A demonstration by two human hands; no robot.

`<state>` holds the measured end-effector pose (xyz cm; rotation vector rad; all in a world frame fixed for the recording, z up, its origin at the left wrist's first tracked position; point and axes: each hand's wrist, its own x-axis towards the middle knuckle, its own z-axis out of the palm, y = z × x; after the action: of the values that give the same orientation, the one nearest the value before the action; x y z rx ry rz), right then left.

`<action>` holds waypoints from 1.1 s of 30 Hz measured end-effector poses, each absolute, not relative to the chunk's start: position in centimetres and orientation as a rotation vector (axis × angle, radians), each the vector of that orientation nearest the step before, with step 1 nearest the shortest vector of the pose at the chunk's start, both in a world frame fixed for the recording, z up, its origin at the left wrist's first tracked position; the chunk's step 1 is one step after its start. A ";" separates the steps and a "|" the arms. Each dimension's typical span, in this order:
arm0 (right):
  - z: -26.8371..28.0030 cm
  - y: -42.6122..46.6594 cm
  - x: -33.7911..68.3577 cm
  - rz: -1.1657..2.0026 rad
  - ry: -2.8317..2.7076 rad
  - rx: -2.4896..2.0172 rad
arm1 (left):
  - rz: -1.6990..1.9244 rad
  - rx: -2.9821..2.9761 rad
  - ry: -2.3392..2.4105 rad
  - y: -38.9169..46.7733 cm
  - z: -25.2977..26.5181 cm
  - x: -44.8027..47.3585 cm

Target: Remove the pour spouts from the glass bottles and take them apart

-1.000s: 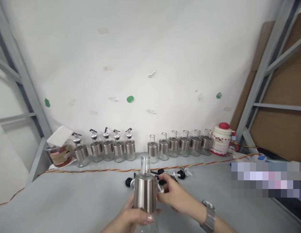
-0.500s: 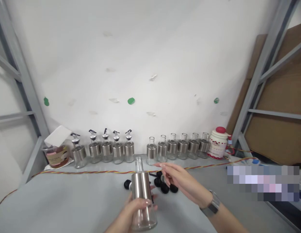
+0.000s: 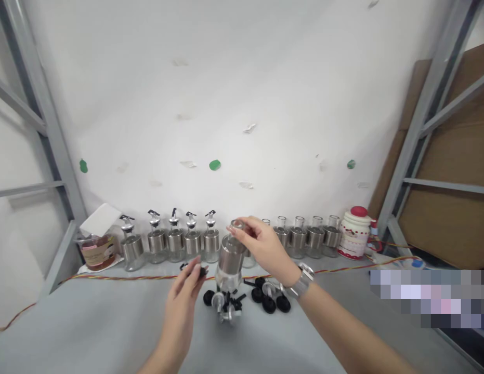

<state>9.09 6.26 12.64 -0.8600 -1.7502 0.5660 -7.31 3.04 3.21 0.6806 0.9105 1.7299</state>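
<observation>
The right hand (image 3: pixel 263 252) grasps a bottle (image 3: pixel 231 258) by its glass neck, presumably because the narrow neck gives a secure grip. The bottle leans slightly behind loose pourers (image 3: pixel 269 305); whether its base meets the surface (image 3: pixel 109 322) cannot be determined. The left hand (image 3: pixel 183 296) pinches a black-based pourer (image 3: pixel 203 271). Fitted bottles (image 3: pixel 175 241) stand left, stopperless bottles (image 3: pixel 299 239) right, apparently to keep both kinds distinct.

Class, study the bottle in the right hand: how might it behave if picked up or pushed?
The bottle is likely stiff but fragile, since its neck and base look like clear glass. Its smooth, shiny metal sleeve could feel slippery. Being round, it would probably roll if knocked over.
</observation>
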 end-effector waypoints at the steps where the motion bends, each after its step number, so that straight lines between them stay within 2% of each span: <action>1: 12.6 7.0 9.0 0.433 -1.758 -0.886 | 1.740 0.647 0.918 3.5 3.2 -8.0; 10: 7.3 14.0 8.0 0.210 -1.738 -1.071 | 1.634 0.614 0.978 4.7 1.0 -8.4; 18: 5.6 16.4 7.1 0.130 -1.741 -1.266 | 1.606 0.612 1.006 5.0 0.9 -8.4; 28: 6.2 16.7 5.9 0.221 -1.699 -1.385 | 1.488 0.667 0.994 4.0 1.4 -7.8; 33: 6.4 11.6 7.3 0.374 -1.717 -1.278 | 1.417 0.720 1.009 3.7 1.9 -7.7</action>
<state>7.25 11.64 6.39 -1.2777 -1.7171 0.3744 -7.74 3.73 1.91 0.7199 1.0095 1.4174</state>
